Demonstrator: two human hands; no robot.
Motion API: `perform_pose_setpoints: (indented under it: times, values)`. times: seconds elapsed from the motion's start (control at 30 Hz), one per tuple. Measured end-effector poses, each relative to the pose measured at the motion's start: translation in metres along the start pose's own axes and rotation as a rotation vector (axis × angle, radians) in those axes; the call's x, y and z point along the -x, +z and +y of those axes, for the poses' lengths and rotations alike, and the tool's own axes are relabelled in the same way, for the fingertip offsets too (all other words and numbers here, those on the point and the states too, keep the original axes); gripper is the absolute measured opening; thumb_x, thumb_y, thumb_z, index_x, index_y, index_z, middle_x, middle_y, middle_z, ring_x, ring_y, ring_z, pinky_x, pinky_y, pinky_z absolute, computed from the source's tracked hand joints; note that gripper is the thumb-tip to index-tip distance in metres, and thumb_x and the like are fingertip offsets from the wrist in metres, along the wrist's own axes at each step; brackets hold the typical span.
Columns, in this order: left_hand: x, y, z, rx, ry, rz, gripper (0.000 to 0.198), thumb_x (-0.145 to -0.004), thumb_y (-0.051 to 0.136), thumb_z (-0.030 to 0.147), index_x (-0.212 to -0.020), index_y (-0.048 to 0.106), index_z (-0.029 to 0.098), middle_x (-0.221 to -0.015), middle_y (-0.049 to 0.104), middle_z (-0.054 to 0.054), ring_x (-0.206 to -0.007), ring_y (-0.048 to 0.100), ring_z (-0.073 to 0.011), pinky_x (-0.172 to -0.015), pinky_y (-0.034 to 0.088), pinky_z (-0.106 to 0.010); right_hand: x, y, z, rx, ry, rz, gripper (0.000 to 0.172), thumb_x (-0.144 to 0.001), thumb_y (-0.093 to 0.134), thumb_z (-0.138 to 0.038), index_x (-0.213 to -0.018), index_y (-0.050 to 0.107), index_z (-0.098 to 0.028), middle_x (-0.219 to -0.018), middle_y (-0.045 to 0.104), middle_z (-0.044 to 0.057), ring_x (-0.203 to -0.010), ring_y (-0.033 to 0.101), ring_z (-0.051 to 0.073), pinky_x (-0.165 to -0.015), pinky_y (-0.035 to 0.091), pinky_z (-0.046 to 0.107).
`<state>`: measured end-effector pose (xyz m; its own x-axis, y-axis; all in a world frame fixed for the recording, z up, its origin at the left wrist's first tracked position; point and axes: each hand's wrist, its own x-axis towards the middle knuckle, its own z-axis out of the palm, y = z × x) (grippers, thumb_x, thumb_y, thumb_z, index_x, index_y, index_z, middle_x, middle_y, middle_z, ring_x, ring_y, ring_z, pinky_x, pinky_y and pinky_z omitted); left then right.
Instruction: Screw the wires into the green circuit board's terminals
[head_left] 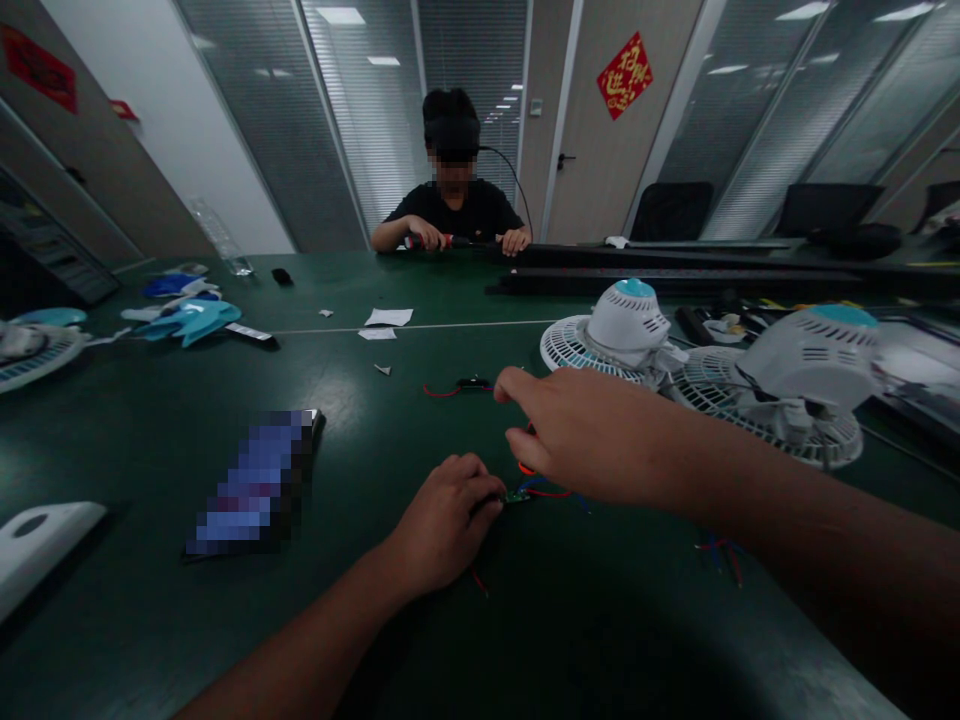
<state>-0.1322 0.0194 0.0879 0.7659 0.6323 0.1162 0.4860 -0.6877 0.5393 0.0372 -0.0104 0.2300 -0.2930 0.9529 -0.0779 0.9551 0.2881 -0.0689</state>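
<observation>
My left hand (454, 515) rests low over the table, its fingers closed on the edge of a small green circuit board (516, 496). Red and blue wires (551, 491) run from the board to the right, and a red wire end (480, 582) shows below the hand. My right hand (574, 430) reaches across from the right, thumb and index finger apart. An orange-red item (526, 467) is partly hidden beneath it; its kind is unclear. Just beyond the index fingertip lies a small black part (472, 383) with red leads.
White fan housings (628, 325) stand at the right, near more loose wires (724, 550). A phone (255, 485) lies at left, with blue fan blades (191, 318) and paper scraps (388, 317) behind. Across the green table (360, 620), a person (450, 210) holds a red-and-black tool by long black bars (675, 280).
</observation>
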Motion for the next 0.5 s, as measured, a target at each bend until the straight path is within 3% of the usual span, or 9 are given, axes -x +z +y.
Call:
perform_pose_setpoints:
  times: [0.5]
  values:
    - [0.0004,0.0012,-0.0004,0.007,0.002,0.015,0.018,-0.091,0.053,0.013,-0.099,0.067,0.020,-0.098,0.058,-0.005,-0.091,0.054,-0.0205,-0.082,0.046,-0.036,0.0018,-0.0002,-0.0017,-0.008,-0.008,-0.004,0.039,-0.083,0.049,-0.025,-0.120,0.055,-0.012,-0.078,0.068,0.010,-0.068,0.061,0.022,-0.053,0.031,0.030]
